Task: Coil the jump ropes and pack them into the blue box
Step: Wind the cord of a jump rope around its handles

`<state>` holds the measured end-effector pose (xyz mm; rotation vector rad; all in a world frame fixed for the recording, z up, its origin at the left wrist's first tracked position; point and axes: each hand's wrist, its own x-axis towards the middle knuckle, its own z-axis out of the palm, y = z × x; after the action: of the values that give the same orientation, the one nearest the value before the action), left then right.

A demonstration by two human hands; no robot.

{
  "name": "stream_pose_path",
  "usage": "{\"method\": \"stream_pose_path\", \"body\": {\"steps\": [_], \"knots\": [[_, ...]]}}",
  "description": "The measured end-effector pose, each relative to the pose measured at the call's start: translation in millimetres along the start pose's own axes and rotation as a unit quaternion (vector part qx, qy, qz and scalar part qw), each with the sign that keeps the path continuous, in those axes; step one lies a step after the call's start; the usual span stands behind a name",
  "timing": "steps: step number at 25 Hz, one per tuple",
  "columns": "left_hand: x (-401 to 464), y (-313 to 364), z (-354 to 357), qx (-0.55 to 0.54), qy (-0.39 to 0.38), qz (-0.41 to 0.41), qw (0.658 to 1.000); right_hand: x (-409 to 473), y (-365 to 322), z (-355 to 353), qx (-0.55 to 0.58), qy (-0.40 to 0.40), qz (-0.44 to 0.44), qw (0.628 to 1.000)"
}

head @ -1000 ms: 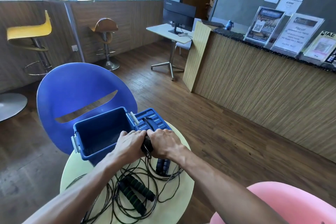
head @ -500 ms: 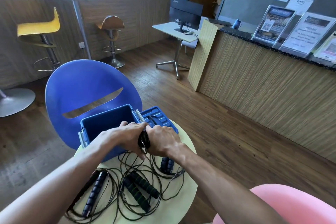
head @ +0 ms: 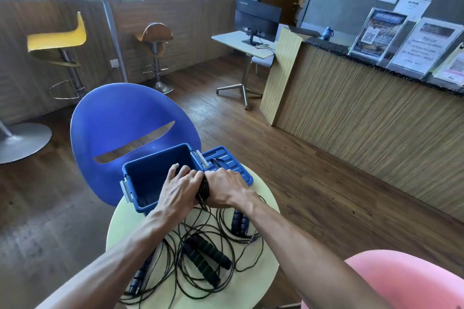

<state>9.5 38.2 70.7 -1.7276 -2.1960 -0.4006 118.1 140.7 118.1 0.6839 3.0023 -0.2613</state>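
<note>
1. Left hand (head: 179,189) and right hand (head: 226,189) side by side over the near right corner of the open blue box (head: 140,178), both clamped on a tight black bundle of coiled jump rope (head: 204,189) squeezed between them.
2. Left-hand fingers partly curled round the bundle, tips reaching over the box's rim into the opening; right-hand fingers folded round the bundle from the other side, knuckles up.
3. Bundle just at the box's edge, not yet inside; thin loops hanging from its lower end toward the table.
4. Blue box at the far edge of a round pale table (head: 263,253), white latches at both ends, its blue lid (head: 231,163) flat just to the right, touching it.
5. On the table, near the forearms: loose tangled black cords (head: 200,231); a pair of black-and-green foam handles (head: 206,257) side by side in the middle; dark blue handles (head: 239,223) under the right wrist; another dark handle (head: 140,276) partly hidden by the left forearm.
6. Blue chair (head: 113,118) behind the box, pink chair (head: 401,283) at lower right.
</note>
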Motion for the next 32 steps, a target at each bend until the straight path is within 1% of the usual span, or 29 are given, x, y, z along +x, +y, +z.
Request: {"method": "stream_pose_path", "body": {"steps": [1, 2, 3, 4, 6, 7, 8, 9, 10, 12, 14, 17, 20, 21, 23, 26, 28, 30, 32], "knots": [[-4, -5, -3, -0.001, -0.012, 0.015, 1.0, -1, -4, 1, 0.0, -0.013, 0.009, 1.0], [-7, -11, -9, -0.011, -0.055, 0.024, 0.998, -2, -8, 3, -0.001, -0.025, 0.013, 1.0], [-8, -16, -16, -0.032, -0.122, 0.023, 0.992, -2, -12, 4, -0.006, -0.03, 0.011, 0.999], [-6, -20, -25, -0.056, -0.197, 0.011, 0.979, -4, -16, 5, -0.016, -0.027, 0.003, 1.0], [5, -29, -45, -0.086, -0.339, -0.026, 0.936, -5, -28, 8, -0.049, 0.0, -0.028, 0.998], [10, -31, -52, -0.085, -0.39, -0.04, 0.916, -6, -35, 10, -0.058, 0.012, -0.039, 0.997], [13, -33, -57, -0.085, -0.412, -0.048, 0.906, -6, -42, 10, -0.06, 0.018, -0.04, 0.997], [13, -33, -58, -0.091, -0.409, -0.053, 0.907, -6, -45, 9, -0.049, 0.017, -0.032, 0.998], [11, -33, -58, -0.09, -0.385, -0.049, 0.917, -5, -47, 8, -0.028, 0.01, -0.015, 0.999], [4, -32, -54, -0.064, -0.296, -0.015, 0.953, -4, -49, 5, 0.004, 0.002, 0.015, 1.0], [-7, -33, -40, -0.051, -0.219, 0.007, 0.974, -3, -50, 4, 0.004, -0.004, 0.023, 1.0], [-21, -37, -22, -0.041, -0.124, 0.02, 0.991, -2, -53, 4, -0.009, -0.019, 0.03, 0.999], [-38, -42, -10, -0.052, -0.035, 0.048, 0.997, -1, -59, 5, -0.007, -0.038, 0.043, 0.998], [-42, -45, -9, -0.06, -0.025, 0.054, 0.996, -1, -61, 8, -0.006, -0.045, 0.044, 0.998], [-47, -50, -12, -0.062, -0.036, 0.046, 0.996, -4, -67, 13, -0.001, -0.043, 0.047, 0.998], [-46, -57, -27, -0.059, -0.102, 0.027, 0.993, -6, -74, 13, -0.003, -0.01, 0.039, 0.999], [-40, -63, -37, -0.034, -0.148, 0.022, 0.988, -6, -79, 12, 0.01, -0.003, 0.041, 0.999], [-35, -66, -43, -0.025, -0.154, 0.019, 0.988, -5, -81, 13, 0.023, 0.011, 0.045, 0.999], [-33, -66, -45, -0.042, -0.142, 0.011, 0.989, -5, -80, 18, 0.037, 0.03, 0.047, 0.998]]}}
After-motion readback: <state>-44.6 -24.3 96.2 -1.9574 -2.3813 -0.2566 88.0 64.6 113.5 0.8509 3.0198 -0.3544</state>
